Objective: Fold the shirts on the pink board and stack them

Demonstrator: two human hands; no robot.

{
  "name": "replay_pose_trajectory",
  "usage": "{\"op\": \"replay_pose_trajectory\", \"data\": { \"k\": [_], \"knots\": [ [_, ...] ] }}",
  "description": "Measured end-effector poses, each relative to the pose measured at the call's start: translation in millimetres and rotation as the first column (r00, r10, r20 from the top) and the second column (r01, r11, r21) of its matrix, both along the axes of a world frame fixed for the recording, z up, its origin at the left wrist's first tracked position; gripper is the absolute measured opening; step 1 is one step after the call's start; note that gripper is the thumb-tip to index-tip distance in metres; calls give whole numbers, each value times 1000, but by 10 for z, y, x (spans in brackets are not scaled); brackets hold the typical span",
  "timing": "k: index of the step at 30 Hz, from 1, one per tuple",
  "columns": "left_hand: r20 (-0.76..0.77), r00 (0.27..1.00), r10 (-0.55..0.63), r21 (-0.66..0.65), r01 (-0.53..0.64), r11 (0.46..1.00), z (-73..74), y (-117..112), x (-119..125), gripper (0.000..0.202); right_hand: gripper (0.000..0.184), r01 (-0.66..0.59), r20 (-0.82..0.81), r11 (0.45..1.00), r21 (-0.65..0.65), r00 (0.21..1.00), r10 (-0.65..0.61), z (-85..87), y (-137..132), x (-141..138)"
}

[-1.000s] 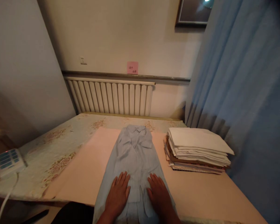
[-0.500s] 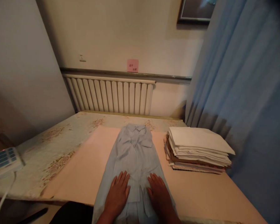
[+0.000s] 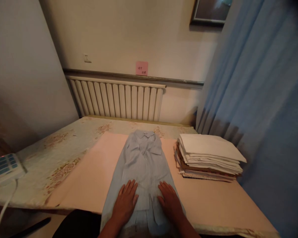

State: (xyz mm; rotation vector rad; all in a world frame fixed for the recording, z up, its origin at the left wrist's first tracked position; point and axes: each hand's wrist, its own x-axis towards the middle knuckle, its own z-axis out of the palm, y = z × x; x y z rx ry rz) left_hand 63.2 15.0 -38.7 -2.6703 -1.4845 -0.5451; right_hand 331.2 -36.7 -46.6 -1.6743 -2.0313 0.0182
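The only writing I can spot is a couple of dark handwritten lines on the pink note (image 3: 141,68) stuck above the radiator (image 3: 116,99), too small to read.

Both palms press flat on the pale blue shirt (image 3: 142,172): left hand (image 3: 125,203) beside right hand (image 3: 170,203) (fingers spread), folded stack (image 3: 208,155) beyond the right.

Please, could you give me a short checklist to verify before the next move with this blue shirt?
1. The left hand and the right hand lie flat and open on the shirt: ok.
2. The shirt lies straight on the pink mat, collar at the far end: ok.
3. Hem fully on the table: not ok, it hangs over the near edge.
4. The stack of folded cloths is apart from the shirt: ok.
5. Front buttoned up: cannot tell.
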Motion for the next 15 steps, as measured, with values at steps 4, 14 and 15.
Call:
{"op": "replay_pose_trajectory", "data": {
  "k": [4,14,15],
  "knots": [
    [181,973,146,-20,-145,989,16,15,-336,44,47,183,-246,983,-2,953,-178,84,-81,235],
    [185,829,528,-408,-424,809,250,-208,-1131,39,40,466,-407,807,-362,700,-587,241,-442,729],
    [189,818,543,-429,-429,795,222,-254,-1111,41,39,459,-417,809,-367,696,-585,233,-467,711]
  ]
}}
